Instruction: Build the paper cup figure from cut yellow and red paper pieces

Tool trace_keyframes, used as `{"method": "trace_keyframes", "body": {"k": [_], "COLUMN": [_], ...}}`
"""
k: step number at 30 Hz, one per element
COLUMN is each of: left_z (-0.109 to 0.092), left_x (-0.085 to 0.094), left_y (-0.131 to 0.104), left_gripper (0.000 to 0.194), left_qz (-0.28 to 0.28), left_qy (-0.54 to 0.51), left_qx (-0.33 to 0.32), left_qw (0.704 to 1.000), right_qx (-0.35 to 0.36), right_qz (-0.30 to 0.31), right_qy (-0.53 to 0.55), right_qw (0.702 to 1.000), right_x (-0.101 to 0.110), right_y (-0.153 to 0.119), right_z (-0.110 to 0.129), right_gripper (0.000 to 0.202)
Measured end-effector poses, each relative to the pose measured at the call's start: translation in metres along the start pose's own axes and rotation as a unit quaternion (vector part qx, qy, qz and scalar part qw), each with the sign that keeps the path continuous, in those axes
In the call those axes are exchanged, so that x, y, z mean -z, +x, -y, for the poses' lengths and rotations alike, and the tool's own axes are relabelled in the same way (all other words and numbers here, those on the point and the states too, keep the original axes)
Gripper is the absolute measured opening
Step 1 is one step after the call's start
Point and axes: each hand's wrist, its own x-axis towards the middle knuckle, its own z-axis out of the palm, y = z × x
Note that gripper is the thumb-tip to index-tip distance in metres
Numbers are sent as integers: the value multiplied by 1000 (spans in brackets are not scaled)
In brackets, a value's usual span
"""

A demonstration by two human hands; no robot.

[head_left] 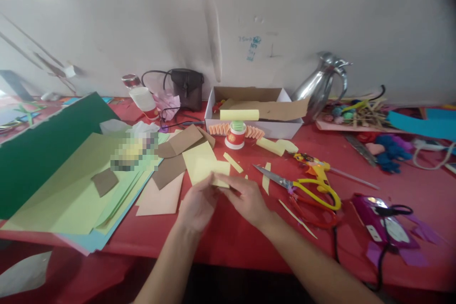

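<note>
Between the fingertips of my left hand (199, 199) and my right hand (245, 197) is a small piece of pale yellow paper (221, 169). Both hands are closed on it, low over the red table. Just beyond lies a larger pale yellow sheet (195, 159), partly covered by the held piece. Farther back stands a red and white paper cup (235, 140) with folded orange paper strips on both sides, a green folded piece on top and a yellow paper roll (239, 115) above. Right of my hands lie scissors (299, 187) with yellow and red handles.
A yellow glue gun (315, 166) and a purple device (383, 225) with a black cable lie right. Behind stand a white box (254, 129), a metal jug (322, 83) and a dark bag (187, 88). Stacked coloured paper (67, 190) and brown pieces (169, 171) lie left.
</note>
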Motion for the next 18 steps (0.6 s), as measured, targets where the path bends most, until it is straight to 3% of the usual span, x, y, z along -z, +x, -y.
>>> {"method": "trace_keyframes", "body": {"k": [4,8,11,13,18], "left_z": [4,1,-2,-3,0], "left_x": [1,11,16,17,5], "left_y": [-21,-24,-12,-1,12], "left_gripper": [16,49,23,5,11], "left_qz": [65,67,27,24,32], "left_qy": [29,141,277,330,325], "left_qx": [-18,-128,-229,-251,-253], "left_qw": [997,979,933,910,911], "right_qx": [15,-26,-74,-104,-157], "right_qz": [-18,-38,-70,-86,-113], "right_qy": [-23,22,66,90,130], "right_qw": [999,999,993,987,973], "right_x": [14,26,29,29,29], "right_y": [-4,-6,-6,-6,-4], "right_z": [15,20,13,7,1], "right_gripper": [27,13,8,8,11]}}
